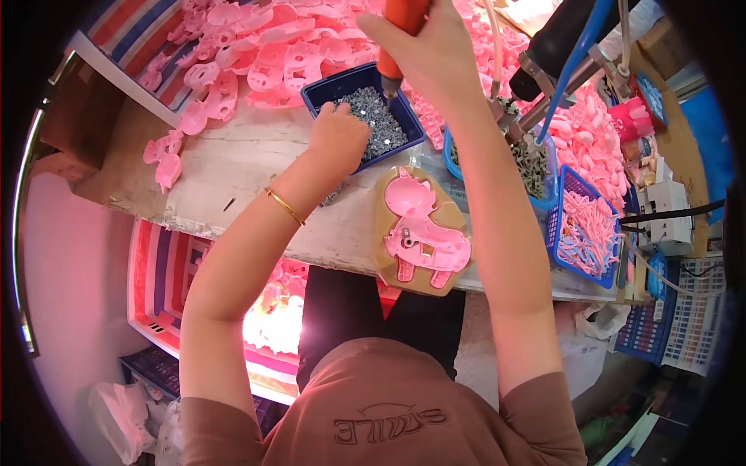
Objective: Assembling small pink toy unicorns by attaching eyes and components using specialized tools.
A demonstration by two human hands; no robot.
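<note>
My right hand (pixel 435 58) is wrapped round an orange-red electric screwdriver (pixel 405 17), whose tip points down over a dark blue bin (pixel 408 118). Grey screws (pixel 381 128) fill that bin. At its left side my left hand (pixel 339 132) dips in with curled fingers pressed together on the screws; what they pinch is too small to make out. Between my forearms, at the table's front edge, lies a tan fixture (pixel 381 221) with a pink animal-shaped toy shell (pixel 435 237) set in it. A small metal part shows inside the shell's body.
Pink plastic shells (pixel 272 62) are heaped across the back. To the right stand a light blue tub (pixel 549 190) of small metal parts and a blue basket (pixel 553 225) of pink and blue pieces. Hoses and a metal arm (pixel 556 101) hang above the tub.
</note>
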